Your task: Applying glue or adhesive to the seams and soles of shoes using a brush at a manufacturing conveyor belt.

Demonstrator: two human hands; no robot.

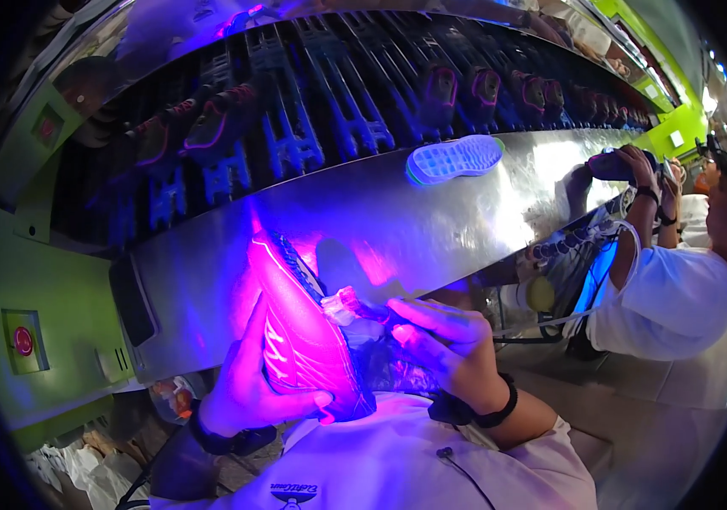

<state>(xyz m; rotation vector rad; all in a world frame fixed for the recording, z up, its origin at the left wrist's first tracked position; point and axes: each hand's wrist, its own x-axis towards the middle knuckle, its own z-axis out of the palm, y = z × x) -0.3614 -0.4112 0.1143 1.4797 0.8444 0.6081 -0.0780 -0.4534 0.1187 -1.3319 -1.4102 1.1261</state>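
Note:
My left hand (248,387) is wrapped round a shoe upper (295,327) that glows pink under violet light. The upper is tilted on its side with its laced face toward my left and its toe pointing away from me. My right hand (457,344) pinches a brush, its pale bristles (342,306) touching the upper's lower edge near the middle. Its handle is mostly hidden by my fingers and shadow. A pale shoe sole (454,160) with a green-tinted edge rests tread up on the metal ledge (363,200) beyond my hands.
Past the ledge runs a dark slatted conveyor (295,110) carrying several shoes (219,116). A green panel with a red button (22,340) stands at the left. To the right, a co-worker in a white shirt (661,297) handles a dark shoe (610,166).

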